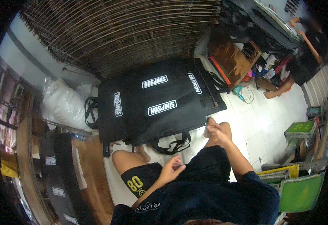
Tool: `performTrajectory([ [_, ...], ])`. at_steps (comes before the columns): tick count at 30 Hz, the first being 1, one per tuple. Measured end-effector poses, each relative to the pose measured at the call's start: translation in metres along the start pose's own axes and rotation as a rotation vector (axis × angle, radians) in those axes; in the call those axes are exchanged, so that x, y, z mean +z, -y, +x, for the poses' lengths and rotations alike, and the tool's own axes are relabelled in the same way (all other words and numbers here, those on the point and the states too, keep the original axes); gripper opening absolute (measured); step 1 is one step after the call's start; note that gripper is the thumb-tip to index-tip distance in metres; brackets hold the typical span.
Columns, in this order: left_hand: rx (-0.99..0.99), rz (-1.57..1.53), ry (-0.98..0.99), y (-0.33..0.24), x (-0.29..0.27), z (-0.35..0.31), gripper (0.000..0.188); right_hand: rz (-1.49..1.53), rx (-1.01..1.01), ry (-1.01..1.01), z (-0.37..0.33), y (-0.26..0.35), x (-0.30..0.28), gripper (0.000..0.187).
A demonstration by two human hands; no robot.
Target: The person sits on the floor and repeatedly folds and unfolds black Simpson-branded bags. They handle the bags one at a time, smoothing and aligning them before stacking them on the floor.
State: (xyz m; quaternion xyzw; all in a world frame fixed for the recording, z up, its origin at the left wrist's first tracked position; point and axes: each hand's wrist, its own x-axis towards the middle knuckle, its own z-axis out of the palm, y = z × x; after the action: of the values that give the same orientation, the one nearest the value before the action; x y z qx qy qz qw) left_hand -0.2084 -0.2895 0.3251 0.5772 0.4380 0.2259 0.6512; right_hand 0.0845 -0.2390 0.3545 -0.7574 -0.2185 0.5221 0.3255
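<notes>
I sit with bent knees before a flat black fabric piece (134, 88) bearing white printed labels. It looks like bags laid out, with black strap handles (177, 147) along the near edge. Over my lap is my left hand (172, 170), its fingers loosely curled and the thumb apart, with nothing seen in it. My right hand (217, 134) is raised by my right knee, fingers closed together; whatever they may hold is too small to make out. Neither hand touches the black fabric.
A large wire drying rack (122, 33) rises behind the fabric. At left are a clear plastic sack (64, 103) and another labelled black fabric piece (57, 176) on a wooden bench. Green-topped frames (302, 191) stand at right. Another person (306, 56) works at the far right.
</notes>
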Motion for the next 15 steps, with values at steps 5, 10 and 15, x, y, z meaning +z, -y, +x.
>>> performTrajectory([
  [5, -0.080, 0.274, 0.312, 0.050, 0.007, 0.024, 0.057, 0.016, -0.262, -0.102, 0.055, -0.038, 0.012, 0.061],
  [10, -0.229, -0.098, 0.136, 0.078, -0.006, 0.037, 0.056, -0.106, -0.131, -0.053, 0.087, -0.061, 0.056, 0.055],
  [15, -0.224, -0.002, 0.149, 0.078, 0.003, 0.043, 0.053, -0.142, -0.303, -0.012, 0.114, -0.083, 0.056, 0.050],
])
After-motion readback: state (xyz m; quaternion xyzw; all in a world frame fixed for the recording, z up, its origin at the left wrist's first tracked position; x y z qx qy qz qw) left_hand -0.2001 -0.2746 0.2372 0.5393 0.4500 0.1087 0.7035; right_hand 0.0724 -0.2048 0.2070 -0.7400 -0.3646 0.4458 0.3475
